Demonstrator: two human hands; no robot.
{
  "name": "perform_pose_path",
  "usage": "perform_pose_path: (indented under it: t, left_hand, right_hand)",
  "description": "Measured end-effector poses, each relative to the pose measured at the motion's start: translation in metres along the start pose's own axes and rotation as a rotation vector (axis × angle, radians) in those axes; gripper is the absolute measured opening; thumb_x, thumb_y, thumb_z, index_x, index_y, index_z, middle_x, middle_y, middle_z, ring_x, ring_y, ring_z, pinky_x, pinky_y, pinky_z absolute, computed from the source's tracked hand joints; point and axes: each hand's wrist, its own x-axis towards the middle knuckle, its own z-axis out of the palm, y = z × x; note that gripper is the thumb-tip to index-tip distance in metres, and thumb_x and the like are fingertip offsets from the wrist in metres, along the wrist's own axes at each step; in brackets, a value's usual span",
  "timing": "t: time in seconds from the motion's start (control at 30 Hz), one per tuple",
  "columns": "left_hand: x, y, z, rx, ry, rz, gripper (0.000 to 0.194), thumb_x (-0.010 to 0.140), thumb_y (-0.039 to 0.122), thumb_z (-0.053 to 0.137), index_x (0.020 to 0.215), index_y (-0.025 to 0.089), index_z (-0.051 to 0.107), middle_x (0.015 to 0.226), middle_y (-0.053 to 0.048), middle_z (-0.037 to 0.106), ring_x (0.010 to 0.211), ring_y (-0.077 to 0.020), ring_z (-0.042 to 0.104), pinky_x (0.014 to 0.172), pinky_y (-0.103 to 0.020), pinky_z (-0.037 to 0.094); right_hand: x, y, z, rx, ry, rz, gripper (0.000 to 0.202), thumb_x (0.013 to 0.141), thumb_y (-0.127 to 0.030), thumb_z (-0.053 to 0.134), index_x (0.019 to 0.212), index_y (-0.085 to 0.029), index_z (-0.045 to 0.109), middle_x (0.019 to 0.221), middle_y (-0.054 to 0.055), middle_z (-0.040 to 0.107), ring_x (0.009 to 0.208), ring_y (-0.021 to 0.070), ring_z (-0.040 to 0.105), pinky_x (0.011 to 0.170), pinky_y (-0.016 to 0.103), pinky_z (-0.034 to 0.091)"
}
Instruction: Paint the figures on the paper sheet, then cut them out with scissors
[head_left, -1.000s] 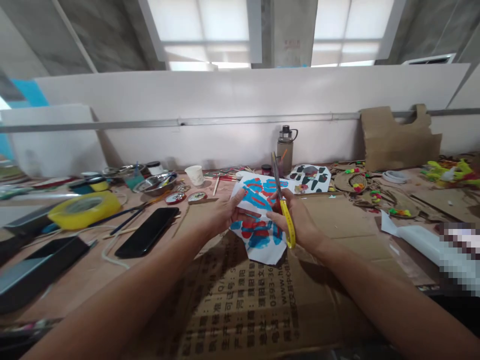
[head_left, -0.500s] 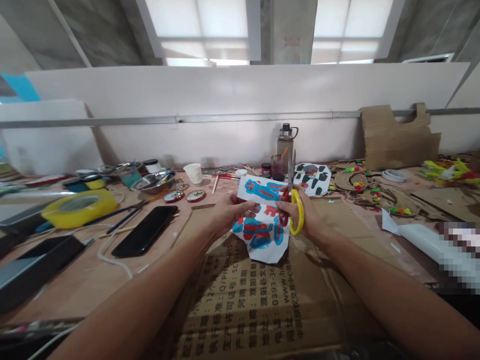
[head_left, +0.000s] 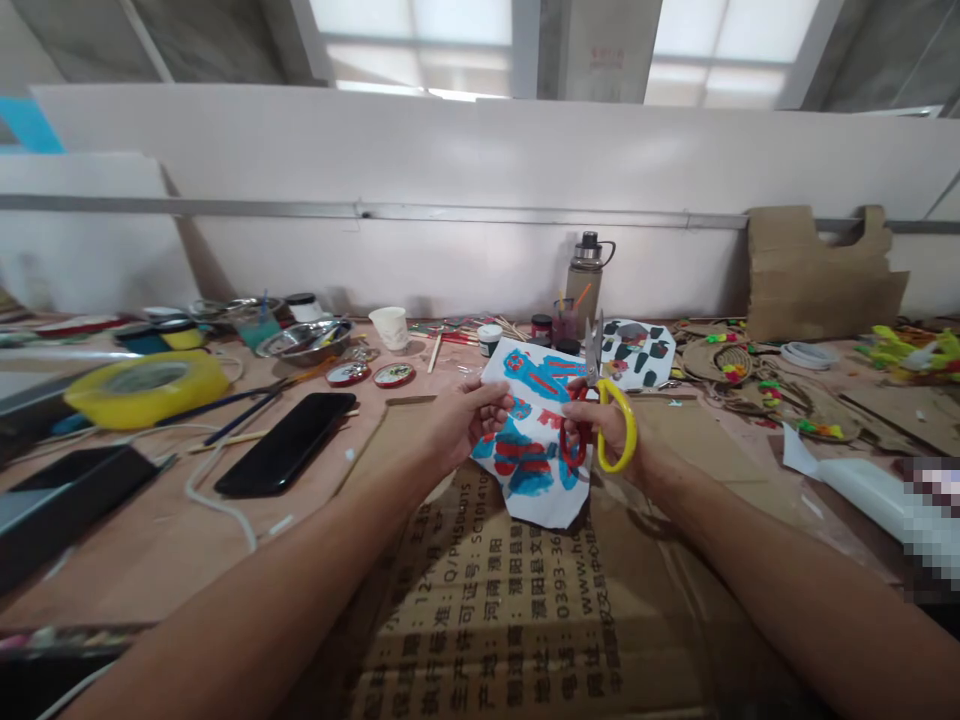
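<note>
A white sheet of paper (head_left: 536,455), painted in blue and red, is held up over a flattened cardboard sheet (head_left: 442,600). Its left edge is pinched between the thumb and fingers of my left hand (head_left: 480,415). My right hand (head_left: 619,425) grips a pair of scissors (head_left: 619,440) with yellow and red handles and also steadies the paper's right side. The scissor blades point upward, away from me, beside the paper. Behind them lies a second cut-out paper (head_left: 639,352) with dark green patches.
On the left are a black phone (head_left: 289,445), a roll of yellow tape (head_left: 150,388) and a metal bowl (head_left: 307,340). A paper cup (head_left: 390,328) and a bottle (head_left: 585,280) stand at the back. A white roll (head_left: 862,490) lies at right, below rope pieces (head_left: 712,358).
The camera view has shifted slightly, so the scene sits a little differently. The fingers of my left hand have moved slightly on the paper. Both hands keep their hold.
</note>
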Motion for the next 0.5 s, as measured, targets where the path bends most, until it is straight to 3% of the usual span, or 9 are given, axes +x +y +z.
perform_pose_path:
  t: [0.23,0.37,0.5]
  left_hand:
    - [-0.001,-0.007,0.001,-0.008,0.009,0.043,0.029,0.075,0.013,0.093,0.07,0.016,0.065,0.062,-0.001,0.067,0.052,-0.0078,0.057,0.049,-0.016,0.048]
    - [0.001,-0.004,0.0,-0.01,0.027,0.063,0.019,0.077,0.011,0.085,0.071,0.014,0.068,0.062,-0.002,0.067,0.051,-0.0083,0.057,0.049,-0.017,0.047]
    - [0.008,0.005,-0.009,-0.054,0.154,0.099,0.017,0.081,0.009,0.073,0.07,0.017,0.062,0.064,-0.002,0.068,0.055,-0.0124,0.064,0.054,-0.021,0.055]
  right_hand:
    - [-0.004,0.001,0.003,0.045,0.01,-0.016,0.049,0.064,-0.034,0.088,0.1,-0.026,0.056,0.056,-0.007,0.063,0.046,0.0159,0.058,0.044,0.027,0.051]
    - [-0.003,0.0,0.001,0.01,-0.001,-0.07,0.044,0.069,-0.036,0.09,0.097,-0.025,0.059,0.062,-0.005,0.066,0.052,0.0147,0.061,0.048,0.025,0.053]
    - [0.006,-0.007,-0.007,-0.009,0.068,-0.119,0.045,0.07,-0.047,0.091,0.091,-0.024,0.059,0.065,-0.003,0.067,0.049,0.013,0.058,0.042,0.024,0.048]
